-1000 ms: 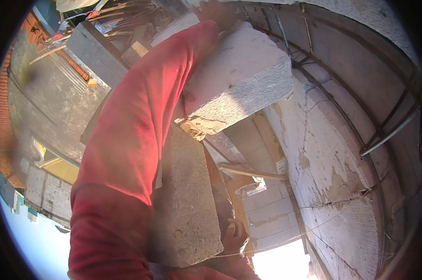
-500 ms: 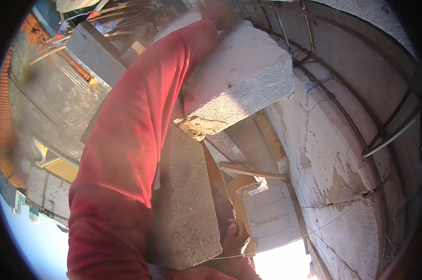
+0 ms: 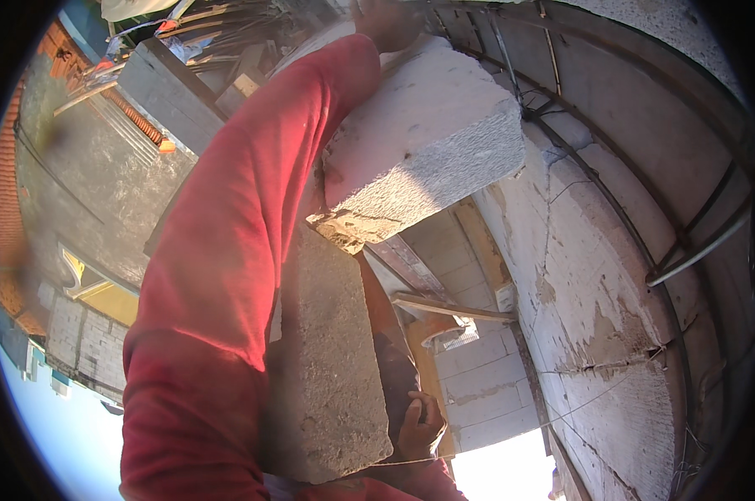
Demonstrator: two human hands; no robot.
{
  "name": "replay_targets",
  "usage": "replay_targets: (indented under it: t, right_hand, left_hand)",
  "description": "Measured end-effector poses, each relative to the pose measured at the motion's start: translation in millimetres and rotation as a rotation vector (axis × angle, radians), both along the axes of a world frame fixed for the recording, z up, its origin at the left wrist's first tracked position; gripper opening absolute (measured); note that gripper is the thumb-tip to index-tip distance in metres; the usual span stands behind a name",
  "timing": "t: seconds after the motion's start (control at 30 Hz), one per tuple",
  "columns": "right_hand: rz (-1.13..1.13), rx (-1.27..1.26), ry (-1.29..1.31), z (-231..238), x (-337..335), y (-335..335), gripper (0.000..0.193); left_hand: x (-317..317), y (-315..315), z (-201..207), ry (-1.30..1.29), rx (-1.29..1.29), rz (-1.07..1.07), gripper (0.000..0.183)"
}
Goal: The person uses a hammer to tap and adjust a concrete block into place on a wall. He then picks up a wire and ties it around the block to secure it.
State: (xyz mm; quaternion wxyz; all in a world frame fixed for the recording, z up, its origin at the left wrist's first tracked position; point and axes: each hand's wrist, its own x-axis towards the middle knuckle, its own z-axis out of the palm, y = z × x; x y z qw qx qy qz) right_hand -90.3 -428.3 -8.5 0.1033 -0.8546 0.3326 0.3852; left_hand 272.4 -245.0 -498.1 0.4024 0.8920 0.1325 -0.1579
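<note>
My left arm, in a red sleeve, reaches up across the view. My left hand is at the far end of a pale, rough-faced block; it is dim and blurred, so its fingers do not show clearly. Below that block, a second grey block stands close beside my left sleeve. To the right of the grey block, low in the view, is my right hand. Its fingers are curled in; whatever they may hold is hidden. A thin string passes just below this hand.
On the right runs a block wall with mortar smears, and curved metal bars lie along it. A wooden strip crosses the gap below the blocks. Boards and loose sticks lie at the far left, above a grey surface.
My left forearm and hand have shifted slightly to the left. The lower grey block appears a little further left too. My right hand stays nearly where it was.
</note>
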Motion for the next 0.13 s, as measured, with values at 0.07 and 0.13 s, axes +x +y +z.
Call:
replay_targets:
  t: [0.07,0.13]
  right_hand:
    - [0.0,0.002,0.006,1,2,1,0.02]
    - [0.017,0.004,-0.001,1,4,1,0.02]
  left_hand:
    - [0,10,-3,0.003,-0.002,-0.097,0.041]
    - [1,17,-5,0.005,-0.003,-0.145,0.041]
